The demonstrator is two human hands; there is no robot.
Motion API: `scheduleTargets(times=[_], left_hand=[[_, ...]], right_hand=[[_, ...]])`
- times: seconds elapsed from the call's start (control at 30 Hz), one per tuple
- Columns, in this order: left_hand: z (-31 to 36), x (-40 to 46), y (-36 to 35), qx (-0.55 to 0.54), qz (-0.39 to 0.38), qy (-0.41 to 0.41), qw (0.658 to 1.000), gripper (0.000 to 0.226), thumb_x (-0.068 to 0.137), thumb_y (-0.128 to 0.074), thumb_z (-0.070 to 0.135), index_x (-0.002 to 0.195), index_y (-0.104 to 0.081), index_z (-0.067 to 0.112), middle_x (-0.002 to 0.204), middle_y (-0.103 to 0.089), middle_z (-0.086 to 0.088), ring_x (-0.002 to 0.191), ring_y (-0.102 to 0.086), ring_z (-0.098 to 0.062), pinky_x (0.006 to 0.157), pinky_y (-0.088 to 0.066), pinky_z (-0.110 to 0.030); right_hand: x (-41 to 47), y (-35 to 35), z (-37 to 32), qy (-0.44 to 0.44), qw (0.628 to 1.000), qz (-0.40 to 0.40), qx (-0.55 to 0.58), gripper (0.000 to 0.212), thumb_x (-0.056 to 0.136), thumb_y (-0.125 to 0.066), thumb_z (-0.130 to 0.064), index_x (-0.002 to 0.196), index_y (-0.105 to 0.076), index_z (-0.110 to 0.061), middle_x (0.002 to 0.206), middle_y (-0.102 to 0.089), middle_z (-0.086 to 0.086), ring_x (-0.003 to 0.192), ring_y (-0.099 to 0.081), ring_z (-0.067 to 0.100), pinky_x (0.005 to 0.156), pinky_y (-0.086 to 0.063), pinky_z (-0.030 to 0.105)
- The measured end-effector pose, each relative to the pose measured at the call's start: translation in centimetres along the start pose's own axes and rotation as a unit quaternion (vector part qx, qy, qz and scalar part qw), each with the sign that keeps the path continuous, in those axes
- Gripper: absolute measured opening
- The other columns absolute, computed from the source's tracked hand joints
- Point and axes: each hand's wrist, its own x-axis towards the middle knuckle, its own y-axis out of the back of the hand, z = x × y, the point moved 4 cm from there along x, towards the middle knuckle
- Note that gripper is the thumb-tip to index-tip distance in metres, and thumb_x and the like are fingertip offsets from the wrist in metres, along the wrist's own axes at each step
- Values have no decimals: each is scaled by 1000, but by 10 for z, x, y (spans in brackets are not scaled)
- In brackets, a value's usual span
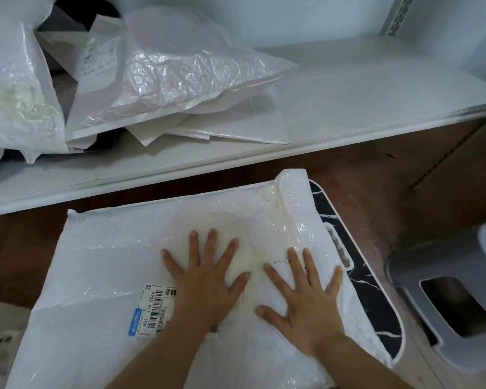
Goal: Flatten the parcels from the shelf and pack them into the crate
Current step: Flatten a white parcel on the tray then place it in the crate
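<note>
Both my hands lie flat, fingers spread, pressing on the white parcel (118, 265) in front of me: my left hand (205, 279) beside its shipping label (155, 310), my right hand (306, 301) just at its 3 o'clock. The parcel covers a black marbled crate (376, 299), whose rim shows at 3 o'clock. At 12 o'clock the white shelf (376, 88) holds more crumpled parcels (163, 80). A grey stool (458, 304) stands at 4 o'clock.
</note>
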Motion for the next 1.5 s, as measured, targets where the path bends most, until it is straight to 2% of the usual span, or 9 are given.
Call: scheduleTargets(times=[0.13,0.2,0.27,0.37,0.57,0.73,0.97,1.27,1.5], left_hand=[[2,6,-2,-4,16,-5,1000,70,87,-19,77,145,-34,40,154,-33,-4,143,-25,-37,99,-13,-78],[2,4,-4,-1,32,-8,999,71,87,-18,76,146,-34,39,155,-32,-5,143,-23,-37,99,-13,-78],[1,3,-4,-3,36,-12,999,71,87,-17,75,147,-32,39,156,-29,-5,144,-21,-38,99,-12,-78],[0,7,-6,-8,34,-10,999,72,87,-15,75,148,-29,38,158,-24,-5,145,-17,-38,100,-10,-78],[1,6,-2,-25,22,-8,999,71,87,-20,75,145,-36,38,156,-29,-5,144,-22,-38,99,-13,-78],[1,7,-4,-10,31,-7,999,71,88,-18,75,148,-29,39,158,-22,-4,146,-14,-37,101,-10,-77],[3,7,-1,-20,18,-9,1000,70,88,-20,74,147,-32,38,158,-23,-5,145,-16,-38,100,-11,-78],[2,7,-2,-23,12,-8,1000,71,87,-21,75,147,-31,38,159,-21,-4,146,-13,-37,101,-9,-78],[3,5,1,-44,12,-5,999,61,92,-28,60,147,-32,34,157,-27,-4,144,-19,-37,100,-14,-77]], right_hand=[[40,26,9,-14,996,81,23,76,88,-18,-77,136,-53,-30,97,-59,3,91,-54,26,88,-37,48],[65,29,7,-6,998,58,10,77,88,-15,-77,139,-49,-30,106,-57,9,103,-52,30,94,-36,48],[80,22,3,7,1000,9,-3,77,85,-7,-81,150,-22,-42,154,-27,18,143,-18,41,114,-11,57],[90,3,6,23,998,-50,-17,81,73,10,-87,145,16,-50,155,31,5,140,35,32,111,16,62],[121,37,17,5,1000,4,-15,88,79,4,-82,145,-34,-36,136,-42,6,126,-34,28,103,-26,45],[143,11,24,15,997,-53,-52,88,76,5,-85,149,17,-38,158,24,11,144,28,27,117,8,53],[159,27,29,-3,994,-42,-99,104,74,10,-83,153,10,-15,161,-10,3,139,-18,25,102,-26,48],[181,36,27,-40,995,-54,-70,96,79,-2,-80,151,-19,-18,160,-14,-2,134,-22,30,101,-27,47],[131,7,-35,-93,992,-73,37,87,71,22,-76,147,24,-35,158,26,6,143,26,34,110,12,66]])
